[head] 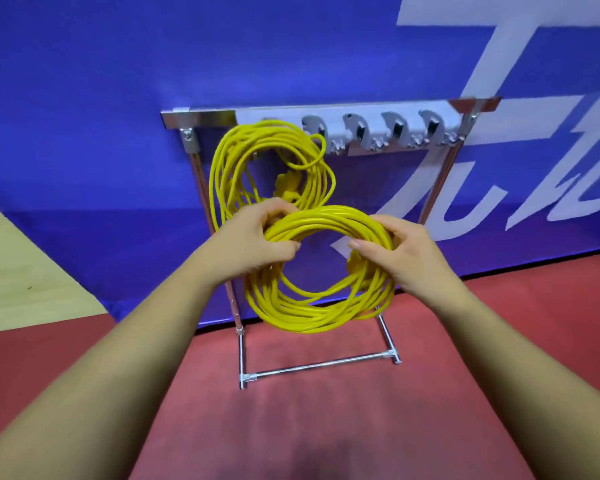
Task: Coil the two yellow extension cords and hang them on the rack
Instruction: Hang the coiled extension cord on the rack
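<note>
One coiled yellow extension cord [222,157] hangs from the leftmost hook of the metal rack [361,114], its plug dangling inside the loop. A second yellow coil [312,313] is held in the air in front of the rack, below and to the right of the first. My left hand [253,244] grips this coil at its upper left. My right hand [402,254] grips its right side, fingers wrapped over the strands. The lower part of the held coil covers part of the rack's right leg.
The rack's grey hooks [392,129] to the right of the hung coil are bare. Its chrome base bar [319,365] rests on the red floor [326,427]. A blue banner [84,133] with white lettering stands right behind it. A pale wooden panel [21,271] shows at left.
</note>
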The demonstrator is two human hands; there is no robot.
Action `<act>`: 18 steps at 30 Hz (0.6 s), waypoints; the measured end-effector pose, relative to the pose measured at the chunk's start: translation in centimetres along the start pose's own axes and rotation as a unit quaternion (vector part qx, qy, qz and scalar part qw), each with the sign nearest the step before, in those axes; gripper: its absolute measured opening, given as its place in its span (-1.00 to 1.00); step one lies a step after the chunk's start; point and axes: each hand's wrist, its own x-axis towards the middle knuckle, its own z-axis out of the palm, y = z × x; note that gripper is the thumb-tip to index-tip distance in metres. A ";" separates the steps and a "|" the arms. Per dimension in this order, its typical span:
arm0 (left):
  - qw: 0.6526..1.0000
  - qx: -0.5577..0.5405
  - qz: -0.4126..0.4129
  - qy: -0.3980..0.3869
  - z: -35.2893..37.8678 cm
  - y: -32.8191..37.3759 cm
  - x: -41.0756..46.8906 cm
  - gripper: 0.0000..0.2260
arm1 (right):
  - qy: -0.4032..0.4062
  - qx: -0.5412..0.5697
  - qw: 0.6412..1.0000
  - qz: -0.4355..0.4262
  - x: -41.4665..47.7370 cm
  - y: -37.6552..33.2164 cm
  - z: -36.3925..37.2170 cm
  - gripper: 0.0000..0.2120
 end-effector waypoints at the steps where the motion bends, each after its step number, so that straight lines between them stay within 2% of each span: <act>1: 1.000 -0.013 -0.001 -0.009 -1.1 2.0 0.9 -0.73 | 0.002 0.004 1.000 0.011 0.6 -2.2 -1.3 -0.87; 6: 0.999 -0.017 -0.008 -0.037 -6.1 12.9 4.1 -0.74 | 0.009 -0.013 0.998 0.059 2.9 -13.0 -7.4 -0.89; 10: 0.998 -0.011 -0.021 -0.059 -7.9 19.1 5.1 -0.75 | -0.002 -0.002 0.994 0.106 3.4 -18.6 -10.9 -0.85; 13: 0.997 -0.004 -0.020 -0.068 -7.8 20.7 5.1 -0.76 | -0.006 0.010 0.993 0.120 2.9 -20.0 -12.4 -0.83; 18: 0.998 -0.008 -0.014 -0.067 -5.8 21.1 5.8 -0.76 | -0.016 0.014 0.992 0.124 2.4 -18.5 -14.2 -0.74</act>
